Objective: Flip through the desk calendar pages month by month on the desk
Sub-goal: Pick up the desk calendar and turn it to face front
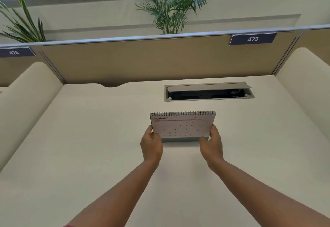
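A spiral-bound desk calendar (182, 125) stands upright in the middle of the cream desk (89, 146), its front page showing JANUARY. My left hand (151, 143) grips the calendar's lower left corner. My right hand (211, 145) grips its lower right corner. The thumbs lie over the page edges; the fingers behind the calendar are hidden. The base of the calendar rests on or just above the desk surface.
Behind the calendar, a grey cable tray (209, 91) is set into the desk with its lid raised. A tan partition (151, 60) with a "475" label (252, 39) closes the back. Curved cream side dividers flank the desk. Potted palms (171, 7) stand beyond.
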